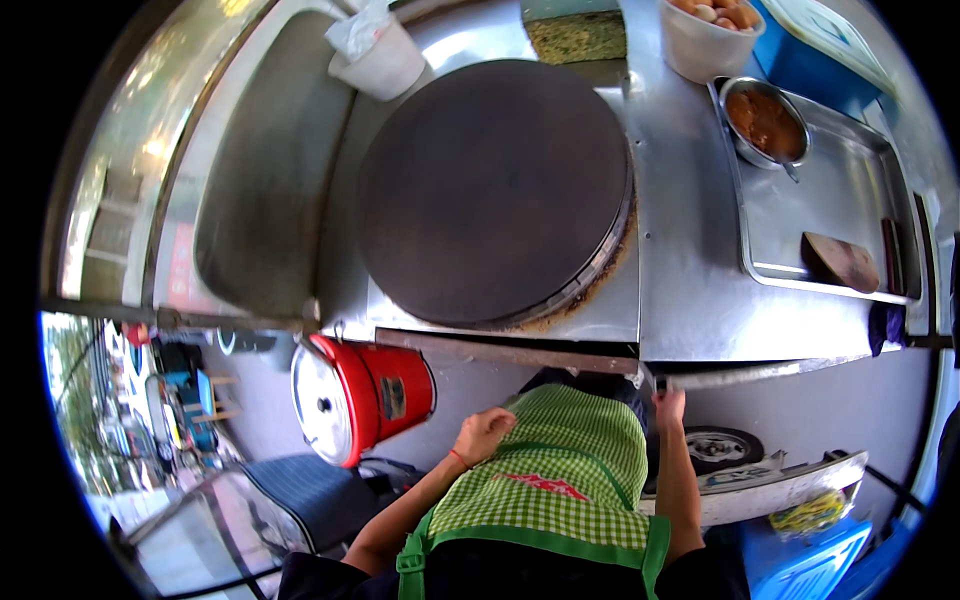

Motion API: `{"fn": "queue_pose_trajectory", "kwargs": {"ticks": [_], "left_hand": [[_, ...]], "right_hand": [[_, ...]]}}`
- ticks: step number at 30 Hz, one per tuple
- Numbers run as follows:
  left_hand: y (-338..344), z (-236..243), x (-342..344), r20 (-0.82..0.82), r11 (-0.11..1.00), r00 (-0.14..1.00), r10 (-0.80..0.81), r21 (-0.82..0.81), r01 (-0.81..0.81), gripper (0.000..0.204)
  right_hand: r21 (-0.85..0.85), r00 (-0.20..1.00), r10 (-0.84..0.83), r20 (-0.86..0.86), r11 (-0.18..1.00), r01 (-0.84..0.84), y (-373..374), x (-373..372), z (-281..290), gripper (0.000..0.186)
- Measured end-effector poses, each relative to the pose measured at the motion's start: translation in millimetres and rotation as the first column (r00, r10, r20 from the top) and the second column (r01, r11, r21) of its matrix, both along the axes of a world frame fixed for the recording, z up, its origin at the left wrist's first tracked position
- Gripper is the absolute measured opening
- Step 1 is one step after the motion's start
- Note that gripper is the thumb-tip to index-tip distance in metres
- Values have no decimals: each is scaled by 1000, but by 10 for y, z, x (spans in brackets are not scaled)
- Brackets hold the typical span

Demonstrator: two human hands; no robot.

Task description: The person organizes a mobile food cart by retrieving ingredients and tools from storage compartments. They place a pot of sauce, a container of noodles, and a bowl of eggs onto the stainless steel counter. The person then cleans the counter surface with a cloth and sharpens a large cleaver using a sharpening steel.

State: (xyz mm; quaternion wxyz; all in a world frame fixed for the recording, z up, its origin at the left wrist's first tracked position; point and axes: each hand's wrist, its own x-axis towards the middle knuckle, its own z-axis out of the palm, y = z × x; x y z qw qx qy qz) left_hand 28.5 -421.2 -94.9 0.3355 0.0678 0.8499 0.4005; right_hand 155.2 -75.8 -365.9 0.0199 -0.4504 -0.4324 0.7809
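My left hand (pixel 485 435) is curled into a loose fist at the left side of my green checked apron (pixel 560 440), with a thin red band at the wrist. Nothing shows in it. My right hand (pixel 668 408) is held under the front edge of the steel counter (pixel 700 270), fingers closed around a small dark thing too hidden to name. Beyond both hands lies a large round dark griddle (pixel 490 190), its surface bare. Left of my left hand stands a red drum-shaped container (pixel 385 395) with a silver lid.
At the right, a steel tray (pixel 815 215) carries a bowl of reddish-brown sauce (pixel 765 122) and a wooden scraper (pixel 842 262). A tub of eggs (pixel 708 40) and a blue box (pixel 820 60) stand behind it. A white bucket (pixel 378 62) is at the far left.
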Motion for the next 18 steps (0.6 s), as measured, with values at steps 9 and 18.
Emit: {"fn": "queue_pose_trajectory", "kwargs": {"ticks": [9, 18], "left_hand": [[994, -428, -114, 159, 752, 737, -657, 63, 657, 22], [2341, -780, 136, 289, 677, 635, -716, 66, 733, 19]], "right_hand": [[73, 851, -461, -254, 868, 492, -704, 1771, 420, 44], [298, 751, -660, 30, 723, 623, -569, 2306, 1271, 32]]}}
